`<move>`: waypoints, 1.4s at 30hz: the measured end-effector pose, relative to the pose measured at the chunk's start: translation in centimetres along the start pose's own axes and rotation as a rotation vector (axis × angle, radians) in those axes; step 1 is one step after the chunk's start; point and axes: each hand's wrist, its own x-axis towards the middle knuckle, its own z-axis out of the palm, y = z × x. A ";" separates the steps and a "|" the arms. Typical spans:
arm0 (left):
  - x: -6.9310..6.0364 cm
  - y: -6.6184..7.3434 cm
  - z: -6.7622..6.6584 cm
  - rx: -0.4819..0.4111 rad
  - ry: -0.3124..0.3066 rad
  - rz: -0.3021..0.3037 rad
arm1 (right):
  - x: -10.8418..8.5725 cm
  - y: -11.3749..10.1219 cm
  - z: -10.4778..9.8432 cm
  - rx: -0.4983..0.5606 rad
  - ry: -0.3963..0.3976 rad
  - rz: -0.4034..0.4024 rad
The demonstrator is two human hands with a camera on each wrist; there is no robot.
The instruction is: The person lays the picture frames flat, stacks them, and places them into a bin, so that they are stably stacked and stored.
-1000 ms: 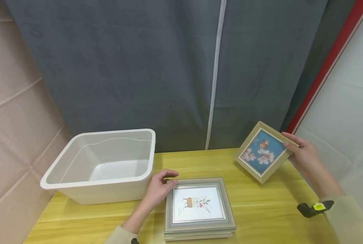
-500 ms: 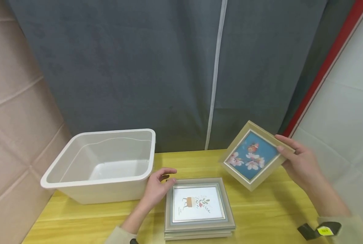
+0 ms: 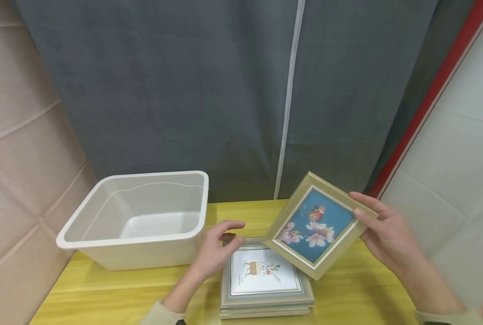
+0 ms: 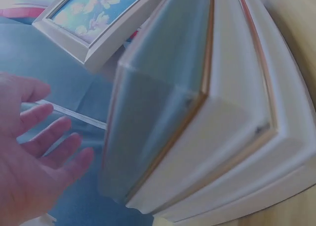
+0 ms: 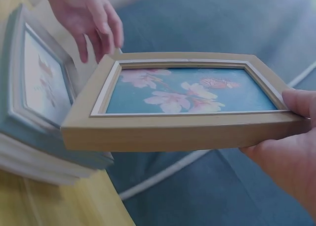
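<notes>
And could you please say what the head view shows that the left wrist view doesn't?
Only the head view shows the right hand, the white plastic bin's interior and the top picture frame's flower print. Only the left wrist view shows brown seams along the frame stack. Both show the left hand, blossom picture frame, that stack and the dark curtain.

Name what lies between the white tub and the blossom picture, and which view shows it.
In the head view, the left hand, part of the frame stack and some tabletop lie between tub and blossom picture.
</notes>
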 end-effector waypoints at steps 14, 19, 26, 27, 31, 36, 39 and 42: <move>0.2 1.7 -0.1 -0.125 -0.152 0.127 | -0.9 2.3 3.6 0.043 -0.125 0.001; 0.3 2.8 -0.2 -0.251 -0.172 0.236 | -1.1 2.8 4.6 0.071 -0.172 0.038; 0.2 3.1 -0.5 -0.288 -0.261 0.332 | -0.8 3.7 5.5 0.109 -0.206 0.044; 0.2 3.1 -0.5 -0.281 -0.269 0.338 | -0.8 3.9 5.6 0.114 -0.209 0.047; 0.3 3.3 -0.3 -0.258 -0.276 0.347 | -0.5 4.2 6.0 0.137 -0.222 0.073; 0.2 3.5 -0.1 -0.248 -0.266 0.345 | -0.4 4.5 6.1 0.177 -0.255 0.076; 0.0 3.5 0.0 -0.239 -0.242 0.343 | -0.4 4.7 6.2 0.189 -0.265 0.074; -0.1 3.5 0.0 -0.210 -0.170 0.355 | -0.5 4.9 6.3 0.186 -0.263 0.084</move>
